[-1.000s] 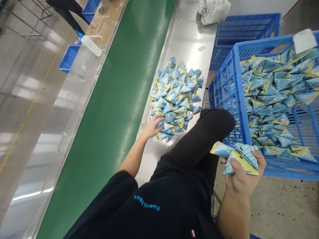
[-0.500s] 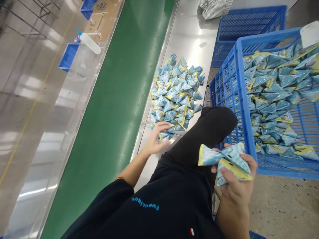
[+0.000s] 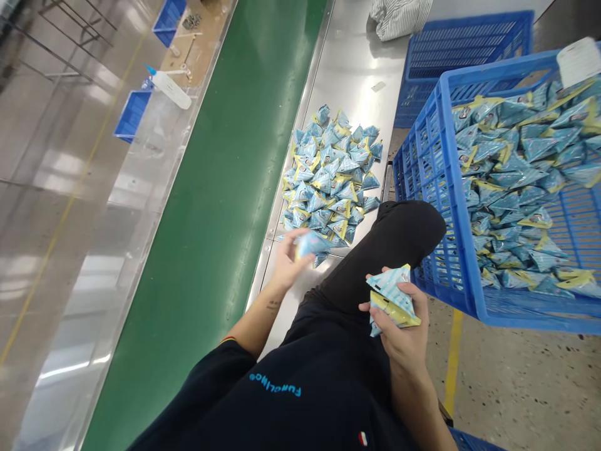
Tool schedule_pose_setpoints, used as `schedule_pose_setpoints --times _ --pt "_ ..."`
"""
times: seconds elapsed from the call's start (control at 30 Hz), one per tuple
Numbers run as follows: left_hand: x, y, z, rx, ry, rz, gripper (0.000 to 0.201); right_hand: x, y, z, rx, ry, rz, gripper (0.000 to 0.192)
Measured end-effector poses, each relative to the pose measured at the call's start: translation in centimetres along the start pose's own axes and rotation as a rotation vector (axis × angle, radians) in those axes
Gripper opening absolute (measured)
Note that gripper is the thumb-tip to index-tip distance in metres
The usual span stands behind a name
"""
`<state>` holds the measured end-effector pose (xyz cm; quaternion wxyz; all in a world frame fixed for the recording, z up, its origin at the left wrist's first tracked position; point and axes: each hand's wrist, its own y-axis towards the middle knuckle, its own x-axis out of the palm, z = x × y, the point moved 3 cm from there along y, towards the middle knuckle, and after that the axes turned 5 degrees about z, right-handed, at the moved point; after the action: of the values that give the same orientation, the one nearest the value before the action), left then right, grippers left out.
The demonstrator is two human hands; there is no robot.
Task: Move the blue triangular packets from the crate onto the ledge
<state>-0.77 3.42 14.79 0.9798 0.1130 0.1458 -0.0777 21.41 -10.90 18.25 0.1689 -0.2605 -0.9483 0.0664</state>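
Note:
My left hand is closed on a blue-and-yellow pyramid packet, blurred by motion, at the near end of a heap of similar packets on the steel table. My right hand grips a couple of these packets above my lap, beside my knee. One shows light blue stripes and the other a yellow face. Its fingertips are partly hidden behind them.
To my right, a blue plastic crate holds many such packets. Behind it stands another blue crate. A green conveyor belt runs left of the steel table. Striped cloth lies at the far end.
My left hand, empty before, now has a packet in it. My right hand has moved left, away from the crate, and shows fewer packets.

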Motion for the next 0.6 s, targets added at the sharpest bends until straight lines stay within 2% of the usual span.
schedule_pose_setpoints --times 0.03,0.07,0.17,0.2,0.27,0.33,0.43,0.5,0.6 --pt "-1.1 0.4 -0.8 -0.001 0.113 0.087 0.055 -0.3 0.2 0.0 -0.002 0.001 0.011 0.046" --pt "-1.8 0.6 -1.5 0.016 0.219 0.103 0.053 -0.7 0.4 0.0 -0.005 0.003 0.02 0.046" --pt "-2.8 0.9 -3.3 0.093 0.444 -0.052 0.045 -1.5 1.1 0.0 -0.015 0.005 0.036 0.048" --pt "-3.0 1.0 -3.9 0.086 0.486 -0.05 0.045 -1.7 1.3 -0.1 -0.019 0.001 0.041 0.048" --pt "-3.3 1.5 -5.2 0.034 0.536 0.034 0.052 -1.8 1.6 -0.1 -0.024 -0.012 0.053 0.049" --pt "-2.9 2.1 -6.3 0.005 0.566 0.038 0.062 -1.7 1.7 -0.1 -0.02 -0.021 0.061 0.048" --pt "-1.4 3.1 -7.8 -0.029 0.634 -0.124 0.068 -1.5 1.8 0.0 -0.005 -0.027 0.065 0.047" --pt "-0.9 3.8 -8.7 -0.095 0.677 -0.189 0.076 -1.5 1.8 0.1 -0.002 -0.036 0.063 0.048" --pt "-1.4 4.3 -9.0 -0.125 0.664 -0.166 0.085 -1.8 1.6 0.3 -0.007 -0.042 0.067 0.049"
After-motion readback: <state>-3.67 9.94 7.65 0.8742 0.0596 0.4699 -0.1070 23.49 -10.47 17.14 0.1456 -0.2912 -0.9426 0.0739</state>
